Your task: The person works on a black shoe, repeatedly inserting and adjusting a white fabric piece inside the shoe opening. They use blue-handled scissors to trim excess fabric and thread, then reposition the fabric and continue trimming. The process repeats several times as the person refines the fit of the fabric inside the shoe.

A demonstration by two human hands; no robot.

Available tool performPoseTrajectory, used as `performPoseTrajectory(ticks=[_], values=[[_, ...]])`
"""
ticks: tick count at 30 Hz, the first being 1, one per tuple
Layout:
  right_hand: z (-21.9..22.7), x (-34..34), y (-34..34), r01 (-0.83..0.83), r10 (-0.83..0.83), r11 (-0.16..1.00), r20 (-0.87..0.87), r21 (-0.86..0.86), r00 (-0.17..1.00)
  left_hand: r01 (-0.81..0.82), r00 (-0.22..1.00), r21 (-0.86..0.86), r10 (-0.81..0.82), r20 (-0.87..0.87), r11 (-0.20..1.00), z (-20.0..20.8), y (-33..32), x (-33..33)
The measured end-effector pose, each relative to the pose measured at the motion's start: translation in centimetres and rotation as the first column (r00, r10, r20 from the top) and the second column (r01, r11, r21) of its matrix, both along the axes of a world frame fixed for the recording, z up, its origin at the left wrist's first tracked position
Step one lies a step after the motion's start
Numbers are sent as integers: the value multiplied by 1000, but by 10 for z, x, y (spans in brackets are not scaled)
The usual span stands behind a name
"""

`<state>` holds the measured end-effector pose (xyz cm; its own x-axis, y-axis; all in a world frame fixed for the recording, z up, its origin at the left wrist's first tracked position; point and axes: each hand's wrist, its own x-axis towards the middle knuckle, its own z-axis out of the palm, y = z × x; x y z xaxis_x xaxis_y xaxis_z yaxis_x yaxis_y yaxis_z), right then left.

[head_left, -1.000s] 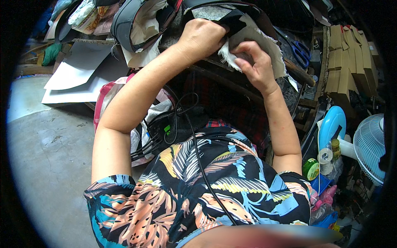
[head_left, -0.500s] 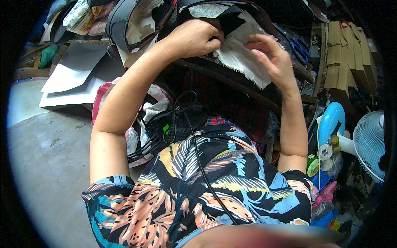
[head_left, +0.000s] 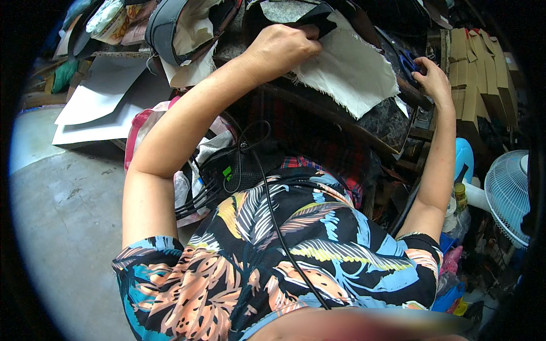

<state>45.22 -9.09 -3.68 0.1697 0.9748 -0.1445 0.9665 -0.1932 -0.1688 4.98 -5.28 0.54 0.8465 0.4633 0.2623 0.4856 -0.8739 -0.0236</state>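
My left hand [head_left: 284, 48] is closed at the top middle, its fingers pinching a dark piece of material [head_left: 319, 18]. From under that piece spreads a white cloth [head_left: 352, 71] with frayed edges, hanging over the front of the cluttered bench. Over to the right, my right hand [head_left: 433, 82] has its fingers curled at the handles of blue-handled scissors [head_left: 407, 61]. The scissors' blades are hard to make out against the dark surface around them.
Black curved pieces with pale lining [head_left: 165, 31] lie left of my left hand. White sheets [head_left: 108, 91] rest farther left. Tan cardboard pieces [head_left: 472, 74] stand at the right, above a white fan [head_left: 508, 196]. A black cable [head_left: 267, 193] runs down my front.
My right hand has left the white cloth and moved right to the scissors. The cloth now lies spread out more to the right. My left hand has shifted slightly right.
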Motion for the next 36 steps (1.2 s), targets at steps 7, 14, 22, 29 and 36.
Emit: performPoseTrajectory(ticks=[7, 14, 22, 29, 36], values=[[54, -2, -26, 175, -222, 975, -560, -137, 798, -115, 981, -9, 115, 159, 993, -9, 18, -3], [90, -86, -94, -80, 234, 962, -639, 261, 732, -84, 975, -42, 91, 203, 996, -14, 25, -2], [75, -148, -83, -364, 323, 860, 169, 358, 931, -8, 959, -40, 19, 283, 999, -11, 30, 4], [72, -154, -88, -540, 487, 763, 233, 355, 842, -220, 972, -235, 233, 31, 947, -14, 37, 8], [67, -83, -87, -23, 254, 824, -332, 567, 908, -297, 933, -280, 340, 119, 913, 5, 22, -2]])
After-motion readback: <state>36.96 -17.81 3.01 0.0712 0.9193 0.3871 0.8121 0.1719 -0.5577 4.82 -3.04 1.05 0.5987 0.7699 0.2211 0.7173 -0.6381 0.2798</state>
